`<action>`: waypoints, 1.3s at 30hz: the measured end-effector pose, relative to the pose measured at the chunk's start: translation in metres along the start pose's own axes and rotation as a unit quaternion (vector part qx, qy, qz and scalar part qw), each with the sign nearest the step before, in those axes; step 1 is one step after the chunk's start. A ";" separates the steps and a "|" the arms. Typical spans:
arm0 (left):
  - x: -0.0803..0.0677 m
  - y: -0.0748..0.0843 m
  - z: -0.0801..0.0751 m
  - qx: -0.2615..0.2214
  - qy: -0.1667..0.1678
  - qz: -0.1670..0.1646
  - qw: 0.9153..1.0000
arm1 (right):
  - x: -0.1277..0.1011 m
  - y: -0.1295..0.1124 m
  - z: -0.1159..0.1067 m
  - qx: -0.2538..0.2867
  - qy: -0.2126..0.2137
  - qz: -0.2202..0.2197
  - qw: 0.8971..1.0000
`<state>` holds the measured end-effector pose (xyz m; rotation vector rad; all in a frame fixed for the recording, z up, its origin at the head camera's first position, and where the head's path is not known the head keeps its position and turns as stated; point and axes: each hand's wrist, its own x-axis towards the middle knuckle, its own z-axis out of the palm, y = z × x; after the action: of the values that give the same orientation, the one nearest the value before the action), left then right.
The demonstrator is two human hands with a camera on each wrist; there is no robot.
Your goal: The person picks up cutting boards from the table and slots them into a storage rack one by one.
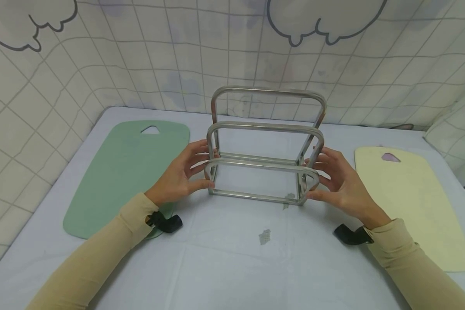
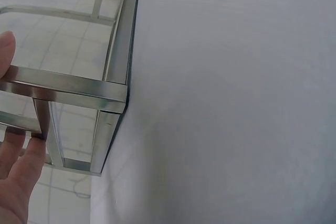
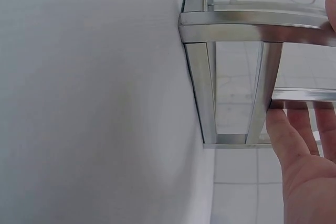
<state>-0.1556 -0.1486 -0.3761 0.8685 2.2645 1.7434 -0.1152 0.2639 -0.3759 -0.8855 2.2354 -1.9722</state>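
Metal rack (image 1: 265, 126), head view: A three-hoop tubular rack appears to stand upright on a white-clothed table (image 1: 232, 267), held at its two ends by a person's left hand (image 1: 181, 174) and right hand (image 1: 342, 185).
Smooth tubes, head view: Raising one end ahead of the other could tip or twist the frame, and bare skin might slip on polished metal; a drift to the left could nudge the green chopping board (image 1: 128, 181) close by.
Three hoops, head view: No board stands between them; the green one lies flat on the left, a cream chopping board (image 1: 414, 206) flat on the right (each has a cut-out handle hole).
Left end, left wrist view: The thumb (image 2: 4, 51) sits at the front bar and the fingers (image 2: 29, 163) curl in behind, pinching the rack's side; a twist might trap a fingertip between bars.
Right end, right wrist view: The grip is mirrored, thumb at the near bar, fingers (image 3: 286, 132) bent against the metal behind; how firmly they squeeze, one cannot tell.
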 end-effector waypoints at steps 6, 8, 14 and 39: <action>0.001 0.000 -0.001 -0.001 0.004 -0.005 1.000 | 0.003 0.000 -0.002 -0.003 0.002 0.004 1.000; 0.002 0.000 -0.001 0.000 0.004 -0.007 1.000 | 0.004 0.000 -0.002 -0.004 0.002 0.009 1.000; 0.003 -0.001 -0.001 0.001 0.005 -0.009 1.000 | 0.005 0.000 -0.003 -0.015 0.006 0.029 0.999; 0.008 -0.004 -0.001 0.002 0.007 0.000 1.000 | 0.009 0.002 -0.006 0.006 0.008 0.036 0.999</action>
<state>-0.1639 -0.1457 -0.3773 0.8611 2.2767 1.7512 -0.1258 0.2657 -0.3736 -0.7779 2.2292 -1.9665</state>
